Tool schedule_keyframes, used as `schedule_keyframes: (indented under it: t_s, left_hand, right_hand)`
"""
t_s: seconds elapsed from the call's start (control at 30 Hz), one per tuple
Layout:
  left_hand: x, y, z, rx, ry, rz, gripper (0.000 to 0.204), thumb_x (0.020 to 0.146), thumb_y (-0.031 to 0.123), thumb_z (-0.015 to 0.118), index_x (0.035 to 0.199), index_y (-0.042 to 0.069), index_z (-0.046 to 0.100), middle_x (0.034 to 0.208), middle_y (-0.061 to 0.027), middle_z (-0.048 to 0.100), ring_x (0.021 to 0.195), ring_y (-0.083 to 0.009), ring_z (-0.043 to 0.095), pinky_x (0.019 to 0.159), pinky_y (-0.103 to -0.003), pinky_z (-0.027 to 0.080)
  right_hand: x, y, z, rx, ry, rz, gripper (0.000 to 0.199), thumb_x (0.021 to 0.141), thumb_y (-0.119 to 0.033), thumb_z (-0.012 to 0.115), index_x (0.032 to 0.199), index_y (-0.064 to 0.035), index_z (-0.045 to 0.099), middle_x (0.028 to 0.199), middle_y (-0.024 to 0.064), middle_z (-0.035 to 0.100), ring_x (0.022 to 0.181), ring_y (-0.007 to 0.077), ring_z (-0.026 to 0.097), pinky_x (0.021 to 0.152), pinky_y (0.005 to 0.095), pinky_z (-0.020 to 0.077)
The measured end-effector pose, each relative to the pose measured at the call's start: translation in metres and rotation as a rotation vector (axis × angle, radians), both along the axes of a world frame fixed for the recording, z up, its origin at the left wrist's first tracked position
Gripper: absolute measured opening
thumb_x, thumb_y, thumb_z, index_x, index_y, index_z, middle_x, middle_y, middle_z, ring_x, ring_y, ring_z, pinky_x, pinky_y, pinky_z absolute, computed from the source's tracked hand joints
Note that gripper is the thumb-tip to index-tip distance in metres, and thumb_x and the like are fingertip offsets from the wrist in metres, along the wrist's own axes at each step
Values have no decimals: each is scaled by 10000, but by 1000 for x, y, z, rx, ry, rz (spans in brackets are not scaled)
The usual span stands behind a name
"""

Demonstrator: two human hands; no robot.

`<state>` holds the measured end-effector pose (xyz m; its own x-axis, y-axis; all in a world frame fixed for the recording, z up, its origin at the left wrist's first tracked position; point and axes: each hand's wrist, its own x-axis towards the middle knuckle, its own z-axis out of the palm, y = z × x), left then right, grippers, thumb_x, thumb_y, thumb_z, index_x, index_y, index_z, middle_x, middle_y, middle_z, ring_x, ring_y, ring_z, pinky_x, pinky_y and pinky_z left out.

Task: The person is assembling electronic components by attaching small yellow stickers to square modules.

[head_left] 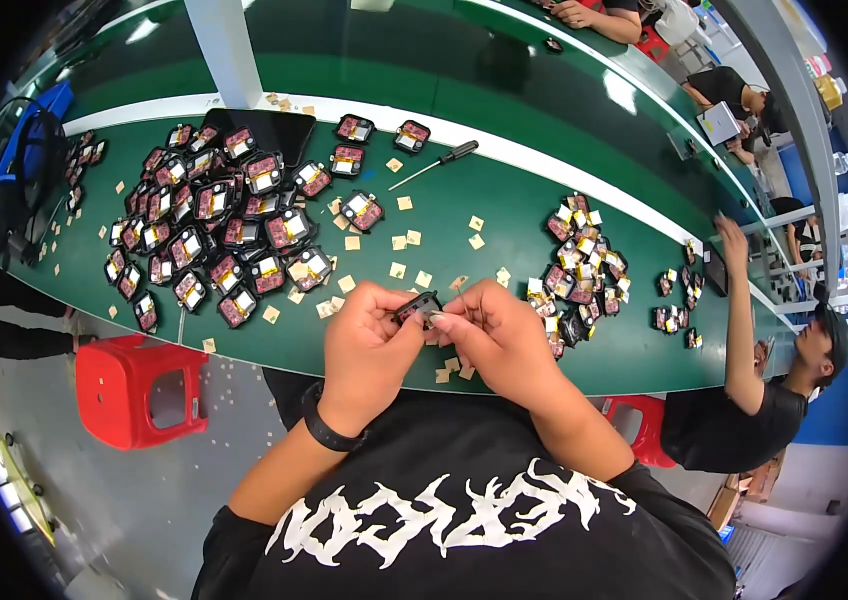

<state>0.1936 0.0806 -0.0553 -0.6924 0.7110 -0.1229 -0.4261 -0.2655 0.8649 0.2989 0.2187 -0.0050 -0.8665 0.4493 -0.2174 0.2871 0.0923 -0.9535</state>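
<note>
My left hand (pixel 369 345) and my right hand (pixel 494 335) meet over the near edge of the green table (pixel 504 200). Together they pinch one small black electronic part (pixel 417 306) between the fingertips. A black band sits on my left wrist. To the left lies a big heap of the same black parts (pixel 219 225) with red and yellow insides. A smaller heap of such parts (pixel 579 265) lies to the right of my hands. Small tan paper squares (pixel 399 242) are scattered on the table between the heaps.
A black-handled screwdriver (pixel 436 163) lies at the far side. A red plastic stool (pixel 139 390) stands on the floor at left. A person in black (pixel 744 400) reaches onto the table at right, near more parts (pixel 679 300). Other people sit at the far top right.
</note>
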Motion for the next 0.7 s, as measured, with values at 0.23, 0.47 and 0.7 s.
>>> schedule_keyframes:
  t_s: [0.23, 0.47, 0.7]
  left_hand:
    - [0, 1, -1, 7, -31, 30, 137, 988, -73, 606, 1082, -55, 508, 1041, -161, 691, 907, -170, 731, 795, -290, 618]
    - [0, 2, -1, 4, 17, 23, 128, 996, -72, 590, 1086, -52, 501, 1061, -160, 689, 911, -177, 734, 810, -297, 621]
    - [1, 3, -4, 33, 37, 15, 136, 1002, -74, 570, 1111, -47, 495, 1139, -165, 669, 975, -170, 716, 854, -299, 614]
  right_hand:
    - [-7, 1, 4, -54, -111, 13, 134, 1028, -78, 645, 1088, 34, 601, 895, 98, 735, 617, 47, 603, 514, 214, 498]
    - [-7, 0, 2, -49, -113, -14, 137, 1020, -50, 642, 1105, 55, 620, 928, 97, 744, 700, 64, 659, 575, 222, 537]
    - [-10, -8, -18, -33, 74, -106, 171, 999, -120, 712, 1042, 45, 716, 892, 57, 758, 706, 61, 650, 618, 205, 503]
